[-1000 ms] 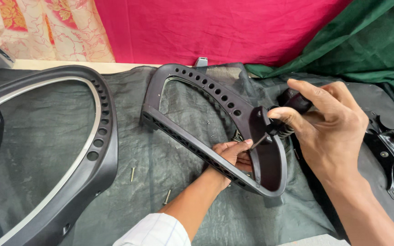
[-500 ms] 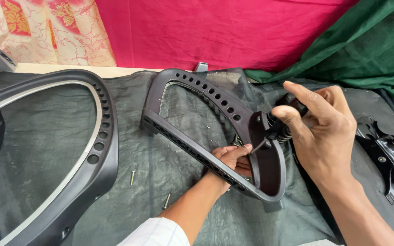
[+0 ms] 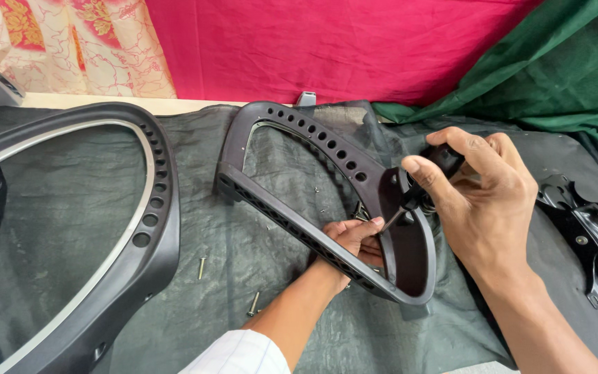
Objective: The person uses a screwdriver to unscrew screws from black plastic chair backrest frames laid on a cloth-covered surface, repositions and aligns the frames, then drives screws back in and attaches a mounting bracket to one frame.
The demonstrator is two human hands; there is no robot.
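Observation:
A dark curved chair frame piece (image 3: 292, 131) with a row of holes lies on a grey-green cloth (image 3: 209, 228) at the centre. My left hand (image 3: 354, 239) reaches through the frame's opening and pinches the tip of a screwdriver against the inside of the frame. My right hand (image 3: 479, 201) is closed around the black handle of that screwdriver (image 3: 429, 176), just right of the frame's rounded end. What the tip touches is hidden by my fingers.
A larger dark chair frame (image 3: 105, 235) with a pale inner strip lies at the left. Two loose screws (image 3: 202, 264) (image 3: 252, 303) rest on the cloth between the frames. A black metal bracket (image 3: 590, 242) sits at the right. Pink and green fabric hangs behind.
Both hands stay at the frame's rounded end; the right hand with the screwdriver has shifted slightly. The frame has not moved.

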